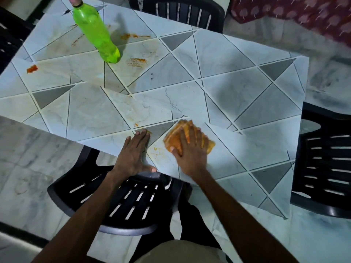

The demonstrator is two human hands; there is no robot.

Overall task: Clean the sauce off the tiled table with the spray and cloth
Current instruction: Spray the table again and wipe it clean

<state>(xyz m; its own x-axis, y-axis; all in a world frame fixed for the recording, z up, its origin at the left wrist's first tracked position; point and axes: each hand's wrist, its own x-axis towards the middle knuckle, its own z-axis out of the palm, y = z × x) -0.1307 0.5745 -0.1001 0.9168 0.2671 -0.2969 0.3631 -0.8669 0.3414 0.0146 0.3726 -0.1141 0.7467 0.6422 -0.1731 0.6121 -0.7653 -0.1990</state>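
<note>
The one camera sits on my head, looking forward and steeply down over my arms. It is close above my hands (163,150) at the near edge of the surface (247,76), which stretches away beyond them.

Worktop (237,88): tiled surface of pale marbled triangles with grey triangular insets and light grout lines, set at an angle across the frame.

Sauce: orange-red blob (32,68) at the upper left edge; smeared streaks (136,62) just right of the bottle's base; further streaks (133,36) above these; small specks (158,149) near the lower edge, centre of frame.

Spray bottle (96,33): bright green plastic, standing upright at upper left, its top cut off by the frame edge.

Cloth (175,139): folded, stained orange, lying flat at lower centre, partly covered.
</note>
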